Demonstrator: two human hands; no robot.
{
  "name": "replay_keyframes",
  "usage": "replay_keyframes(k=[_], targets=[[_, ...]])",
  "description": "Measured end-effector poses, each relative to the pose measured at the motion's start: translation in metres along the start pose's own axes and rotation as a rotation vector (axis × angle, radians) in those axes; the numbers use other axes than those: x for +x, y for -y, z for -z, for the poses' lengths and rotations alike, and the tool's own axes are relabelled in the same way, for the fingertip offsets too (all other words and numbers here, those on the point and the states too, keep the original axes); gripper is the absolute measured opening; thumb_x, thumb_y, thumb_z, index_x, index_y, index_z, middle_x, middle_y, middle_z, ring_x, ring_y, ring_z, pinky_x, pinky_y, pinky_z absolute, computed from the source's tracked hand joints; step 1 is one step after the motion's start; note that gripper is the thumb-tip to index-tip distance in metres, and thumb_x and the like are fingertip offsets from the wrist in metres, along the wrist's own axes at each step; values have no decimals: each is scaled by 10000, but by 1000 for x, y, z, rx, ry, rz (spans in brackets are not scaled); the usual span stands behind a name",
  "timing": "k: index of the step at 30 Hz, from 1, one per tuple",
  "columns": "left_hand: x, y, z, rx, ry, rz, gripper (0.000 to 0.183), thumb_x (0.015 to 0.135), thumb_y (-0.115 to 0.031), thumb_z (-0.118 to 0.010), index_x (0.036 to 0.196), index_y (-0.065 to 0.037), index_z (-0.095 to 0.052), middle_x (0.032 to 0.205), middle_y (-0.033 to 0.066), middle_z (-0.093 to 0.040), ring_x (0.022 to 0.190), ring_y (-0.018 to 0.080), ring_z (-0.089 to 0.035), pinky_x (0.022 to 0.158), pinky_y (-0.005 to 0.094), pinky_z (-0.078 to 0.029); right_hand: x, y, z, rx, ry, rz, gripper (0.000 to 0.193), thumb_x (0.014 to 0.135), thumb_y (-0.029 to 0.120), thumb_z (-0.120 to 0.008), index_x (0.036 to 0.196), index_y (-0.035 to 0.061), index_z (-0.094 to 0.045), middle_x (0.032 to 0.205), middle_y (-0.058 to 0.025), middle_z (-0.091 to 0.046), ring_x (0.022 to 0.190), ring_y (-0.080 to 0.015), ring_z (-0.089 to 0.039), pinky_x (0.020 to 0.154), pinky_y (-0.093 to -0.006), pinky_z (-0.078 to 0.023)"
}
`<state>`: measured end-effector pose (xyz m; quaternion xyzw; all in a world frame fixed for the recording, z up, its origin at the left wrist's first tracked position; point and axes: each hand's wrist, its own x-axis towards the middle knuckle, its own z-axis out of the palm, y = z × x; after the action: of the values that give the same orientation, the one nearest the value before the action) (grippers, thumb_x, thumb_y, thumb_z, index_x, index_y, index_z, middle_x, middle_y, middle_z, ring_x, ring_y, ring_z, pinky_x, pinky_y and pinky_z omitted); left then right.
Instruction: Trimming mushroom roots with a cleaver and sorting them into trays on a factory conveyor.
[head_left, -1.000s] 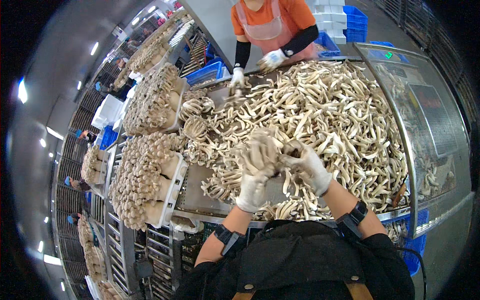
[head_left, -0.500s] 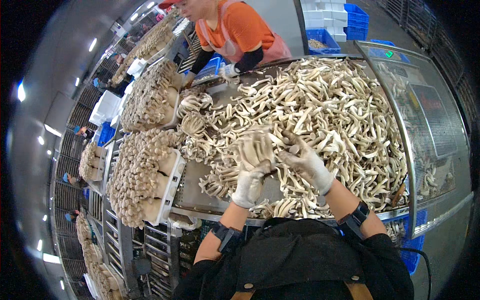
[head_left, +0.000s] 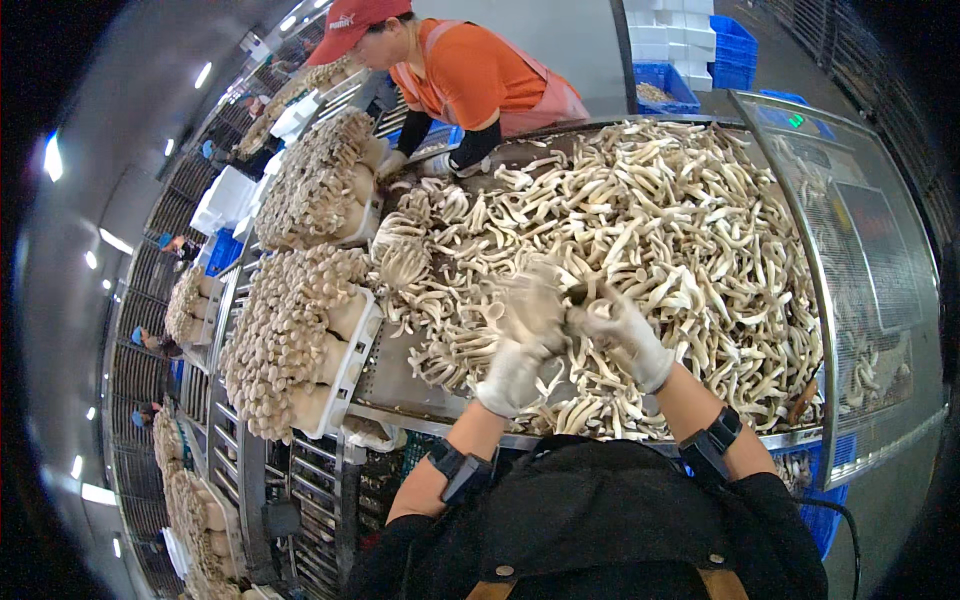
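My left hand [head_left: 512,376], in a white glove, grips the base of a mushroom cluster [head_left: 528,305] and holds it over the metal table. Motion smears the cluster's stems and caps. Just to its right is my gloved right hand [head_left: 630,338], fingers bent toward the cluster. Those fingers are blurred, so I cannot tell whether they hold a mushroom. A broad heap of loose, long-stemmed mushrooms [head_left: 690,240] lies beyond and to the right of my hands. More clusters [head_left: 405,255] sit on the table to the left.
White trays [head_left: 350,370] packed with uncut mushrooms stand along the left side, by a roller conveyor [head_left: 312,490]. Across the table a co-worker in orange [head_left: 480,80] reaches toward the far tray. A framed mesh panel [head_left: 860,270] edges the right side. Blue crates [head_left: 735,50] stand behind.
The cluster in my left hand has turned and blurred. My right hand's fingers have drawn in more. The co-worker's hands have shifted, and the whole view has tilted slightly.
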<state>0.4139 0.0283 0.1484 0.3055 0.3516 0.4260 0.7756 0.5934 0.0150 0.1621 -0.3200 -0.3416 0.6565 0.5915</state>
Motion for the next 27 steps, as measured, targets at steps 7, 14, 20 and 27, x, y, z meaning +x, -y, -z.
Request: replay_keyframes(k=[7,14,20,27], targets=[[-10,4,-6,412,135,-226,593,855,-71,-487,1408,-77,-272,1306,41,-432,1066,190,-503,946,333,-406,-8,11,-7,160,-44,-165,451,780,-72,-629,1196,-14,-466,993,-95,-617,868,-161,-626,680,-236,-523],[-7,19,8,256,153,-56,487,812,19,-582,1269,-68,-440,1092,53,-555,1017,141,-526,852,275,-453,1,-12,2,228,-89,-344,473,783,-61,-618,1212,2,-429,1070,-115,-564,832,-176,-611,704,-266,-534],[-12,11,31,94,110,-96,439,815,-44,-591,1228,-71,-447,1087,44,-538,967,145,-526,854,304,-455,6,-18,7,-519,213,168,482,787,-14,-600,1234,-17,-418,1054,-123,-575,765,-141,-620,602,-233,-521],[-44,-9,11,118,71,-143,534,852,-171,-567,1337,-56,-378,1390,73,-382,1200,156,-429,967,332,-394,6,-39,34,-222,188,-111,449,814,128,-538,1224,1,-409,974,-118,-591,784,-184,-629,642,-299,-547]])
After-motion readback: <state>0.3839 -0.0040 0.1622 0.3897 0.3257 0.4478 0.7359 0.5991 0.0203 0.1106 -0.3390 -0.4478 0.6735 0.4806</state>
